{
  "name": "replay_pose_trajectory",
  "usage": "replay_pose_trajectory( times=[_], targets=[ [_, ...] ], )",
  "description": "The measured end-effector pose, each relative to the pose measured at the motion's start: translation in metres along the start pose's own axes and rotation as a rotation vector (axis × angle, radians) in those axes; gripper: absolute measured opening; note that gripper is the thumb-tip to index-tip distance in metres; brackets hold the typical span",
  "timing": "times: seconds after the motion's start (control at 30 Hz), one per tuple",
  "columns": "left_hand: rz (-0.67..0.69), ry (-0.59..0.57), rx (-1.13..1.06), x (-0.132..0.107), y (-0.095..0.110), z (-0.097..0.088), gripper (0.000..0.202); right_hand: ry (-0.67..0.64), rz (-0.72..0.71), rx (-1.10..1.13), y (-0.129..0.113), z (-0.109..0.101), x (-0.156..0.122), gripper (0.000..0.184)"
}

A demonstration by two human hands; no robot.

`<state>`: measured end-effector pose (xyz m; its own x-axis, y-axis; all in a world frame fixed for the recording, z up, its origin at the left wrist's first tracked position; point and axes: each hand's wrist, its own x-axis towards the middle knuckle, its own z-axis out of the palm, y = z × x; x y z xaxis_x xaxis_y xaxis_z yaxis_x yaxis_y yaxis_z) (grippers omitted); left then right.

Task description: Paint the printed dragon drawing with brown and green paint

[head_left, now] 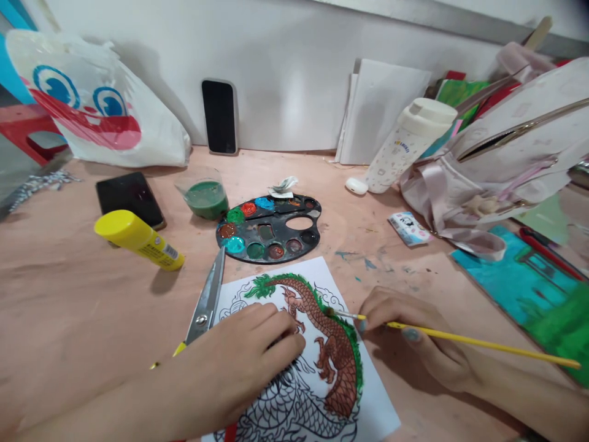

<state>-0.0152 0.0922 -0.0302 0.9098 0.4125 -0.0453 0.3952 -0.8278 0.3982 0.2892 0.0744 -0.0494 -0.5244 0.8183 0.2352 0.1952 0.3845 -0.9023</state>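
Observation:
A white sheet with a dragon drawing point(317, 374) lies on the table; part of the dragon is painted brown with a green edge. My left hand point(243, 356) lies flat on the sheet with fingers stretched out, holding it down. My right hand point(409, 337) pinches a thin yellow paintbrush point(483, 344), whose tip touches the green edge of the dragon. A dark paint palette point(269, 228) with several colour wells sits just beyond the sheet.
Scissors point(207, 301) lie along the sheet's left edge. A yellow glue stick point(138, 239), a cup of green water point(205, 196), two phones point(130, 196), a plastic bag point(92, 104), a white bottle point(409, 144), a pink backpack point(506, 153) and a painted picture point(529, 288) surround the work area.

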Motion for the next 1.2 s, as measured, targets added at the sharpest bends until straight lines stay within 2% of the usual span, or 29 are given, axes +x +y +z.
replay_pose_trajectory(
  times=[0.37, 0.57, 0.8, 1.0, 1.13, 1.2],
  targets=[
    [0.011, 0.033, 0.000, 0.0002, -0.0013, 0.0011, 0.049, -0.016, 0.019, -0.011, 0.0018, -0.0024, -0.0029, 0.044],
    [-0.020, 0.006, 0.000, -0.0009, 0.0013, -0.0007, 0.055, -0.065, 0.042, -0.071, -0.0052, -0.0024, 0.0025, 0.041],
    [-0.020, -0.014, -0.001, 0.0023, 0.0005, -0.0024, 0.052, -0.029, -0.009, -0.070, -0.0049, -0.0028, 0.0017, 0.040],
    [-0.024, -0.008, -0.002, 0.0015, 0.0013, -0.0035, 0.053, -0.058, 0.094, -0.033, -0.0007, -0.0030, -0.0021, 0.045],
    [-0.028, 0.007, -0.005, -0.0001, 0.0009, -0.0024, 0.051, -0.004, 0.042, -0.001, 0.0018, -0.0013, -0.0038, 0.041],
    [-0.026, -0.006, -0.005, 0.0001, 0.0011, -0.0024, 0.053, -0.013, 0.062, -0.002, 0.0016, -0.0011, -0.0034, 0.041]
  ],
)
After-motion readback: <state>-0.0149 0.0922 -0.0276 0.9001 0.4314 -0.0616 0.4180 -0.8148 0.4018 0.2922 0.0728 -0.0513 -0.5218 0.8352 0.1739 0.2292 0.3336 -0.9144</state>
